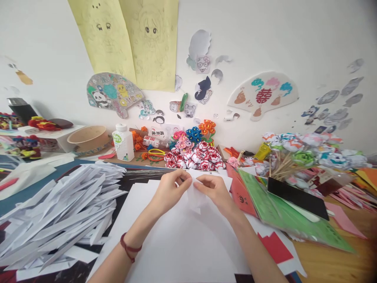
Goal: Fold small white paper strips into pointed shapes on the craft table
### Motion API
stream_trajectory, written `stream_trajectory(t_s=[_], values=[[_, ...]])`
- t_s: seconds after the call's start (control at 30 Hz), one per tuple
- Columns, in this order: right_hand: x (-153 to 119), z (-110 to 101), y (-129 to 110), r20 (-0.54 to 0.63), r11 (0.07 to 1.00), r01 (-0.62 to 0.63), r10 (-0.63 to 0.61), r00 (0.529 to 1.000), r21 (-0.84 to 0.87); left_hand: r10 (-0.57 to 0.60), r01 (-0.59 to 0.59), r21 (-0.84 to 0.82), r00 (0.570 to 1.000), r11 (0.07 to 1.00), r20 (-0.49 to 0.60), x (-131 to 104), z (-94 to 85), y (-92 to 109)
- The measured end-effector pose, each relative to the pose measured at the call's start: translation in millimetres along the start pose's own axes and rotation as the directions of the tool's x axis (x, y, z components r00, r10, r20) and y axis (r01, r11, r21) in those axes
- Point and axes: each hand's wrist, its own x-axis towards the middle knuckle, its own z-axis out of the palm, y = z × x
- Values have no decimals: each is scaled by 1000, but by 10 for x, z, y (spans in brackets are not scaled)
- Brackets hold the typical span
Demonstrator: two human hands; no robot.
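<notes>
Between my two hands is a small piece of white paper (194,198), held up over large white sheets (176,239). My left hand (172,188) pinches its upper left edge with thumb and forefinger. On the other side, my right hand (213,190) grips the same paper between its thumb and fingers. The fingertips of both hands are close together at the paper's top. Its lower end hangs down and ends in a pointed corner. A dark red cord bracelet (129,248) circles my left wrist.
At left lies a big heap of folded white paper strips (67,212). Behind the sheets are red-and-white paper flowers (197,157) and a white bottle (123,143). To the right, a black phone (297,197) rests on a green packet (294,220). Thin wires (147,172) lie beyond my left hand.
</notes>
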Motion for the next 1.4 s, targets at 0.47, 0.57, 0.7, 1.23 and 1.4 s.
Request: stream_trajectory(t_s=[0.47, 0.57, 0.7, 1.23, 1.4], values=[[-18, 42, -67, 26, 1000, 3, -3, 1000, 3, 44, -40, 74, 998, 996, -52, -55, 44, 91], [-26, 58, -57, 5, 999, 3, -4, 1000, 44, 31, -26, 93, 998, 995, -49, -47, 39, 85], [-16, 67, -22, -14, 998, -7, 8, 1000, 56, -4, 9, 125, 999, 992, -39, -34, 42, 56], [19, 103, 38, -121, 995, -24, 35, 992, 94, -20, 20, -27, 1000, 999, -2, 4, 75, -57], [16, 78, 44, -165, 996, 11, 5, 986, 94, -10, 10, -23, 1000, 1000, 10, 4, 66, -58]])
